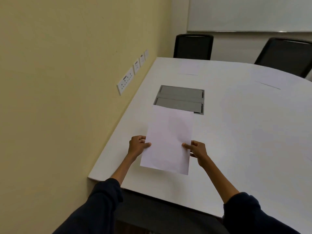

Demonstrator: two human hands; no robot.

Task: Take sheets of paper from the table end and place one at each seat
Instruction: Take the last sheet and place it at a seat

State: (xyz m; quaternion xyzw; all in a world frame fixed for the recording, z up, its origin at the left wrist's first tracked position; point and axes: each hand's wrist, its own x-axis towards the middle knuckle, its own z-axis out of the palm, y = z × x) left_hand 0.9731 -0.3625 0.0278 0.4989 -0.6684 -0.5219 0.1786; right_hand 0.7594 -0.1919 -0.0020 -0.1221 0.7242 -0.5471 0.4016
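I hold a white sheet of paper [168, 141] over the near end of the white table [244, 141]. My left hand [137, 146] pinches its left edge and my right hand [197, 150] pinches its right edge. The sheet's far edge overlaps a grey cable hatch [180, 97]. Two more sheets lie flat on the far side: one sheet [190, 69] in front of the left black chair [193, 47], another sheet [268, 80] in front of the right black chair [287, 54]. They are faint against the tabletop.
A yellow wall with several white power sockets [125, 81] runs close along the table's left edge. A whiteboard [249, 14] hangs on the far wall behind the chairs. A dark chair seat [160, 217] sits below the near table edge.
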